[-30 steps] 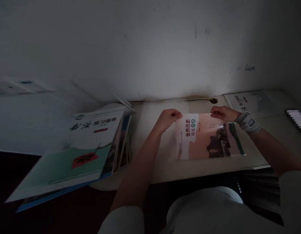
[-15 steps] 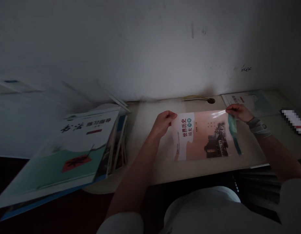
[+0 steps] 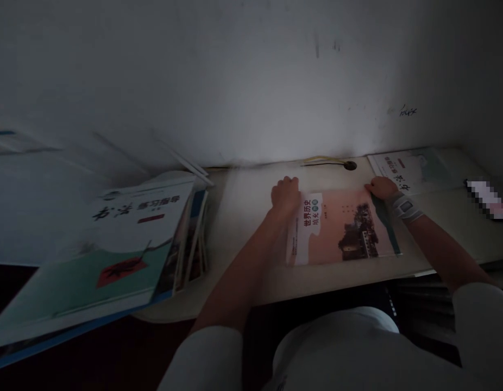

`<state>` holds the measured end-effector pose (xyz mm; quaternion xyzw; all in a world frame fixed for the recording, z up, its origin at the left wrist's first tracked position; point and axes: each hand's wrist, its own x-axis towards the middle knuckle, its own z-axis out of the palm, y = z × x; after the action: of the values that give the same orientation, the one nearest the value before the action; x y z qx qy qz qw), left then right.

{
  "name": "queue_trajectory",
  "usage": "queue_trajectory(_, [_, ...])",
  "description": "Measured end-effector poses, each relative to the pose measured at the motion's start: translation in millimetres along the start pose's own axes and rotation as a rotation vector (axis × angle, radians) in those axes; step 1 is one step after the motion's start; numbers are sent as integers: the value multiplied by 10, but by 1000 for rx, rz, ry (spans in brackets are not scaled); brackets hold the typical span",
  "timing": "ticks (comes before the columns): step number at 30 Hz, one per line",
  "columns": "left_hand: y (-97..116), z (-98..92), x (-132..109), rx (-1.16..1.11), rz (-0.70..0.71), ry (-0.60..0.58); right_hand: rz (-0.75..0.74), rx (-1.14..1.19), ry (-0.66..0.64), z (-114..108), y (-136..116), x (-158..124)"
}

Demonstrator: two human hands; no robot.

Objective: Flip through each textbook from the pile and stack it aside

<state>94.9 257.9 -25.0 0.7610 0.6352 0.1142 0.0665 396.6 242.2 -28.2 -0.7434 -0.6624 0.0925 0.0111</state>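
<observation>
A thin booklet with a salmon-pink cover, Chinese lettering and a dark building picture lies flat or nearly flat on the cream tabletop. My left hand is closed at its upper left corner, with fingertips turned down and partly hidden. At the upper right corner, my right hand pinches the booklet's edge between thumb and fingers. A wristband with a square face sits on my right wrist. Whether the booklet's top edge is still raised off the table, I cannot tell.
A stack of books, green-and-white cover on top, overhangs the table's left end. Another white-and-green book lies behind my right hand. A phone rests at the right. Cable hole and wall stand behind.
The booklet has come down towards the tabletop. My left hand has shifted right and turned knuckles-up at the corner; my right hand has moved slightly left.
</observation>
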Motion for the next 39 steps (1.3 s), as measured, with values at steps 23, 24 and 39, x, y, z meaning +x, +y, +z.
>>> queue_trajectory(23, [39, 402, -243, 90, 315, -117, -493, -193, 132, 392, -73, -413])
queue_trajectory(24, [-13, 382, -237, 75, 305, -101, -482, -198, 134, 380, -30, -391])
queue_trajectory(39, [104, 127, 118, 117, 127, -128, -405, -139, 316, 382, -67, -380])
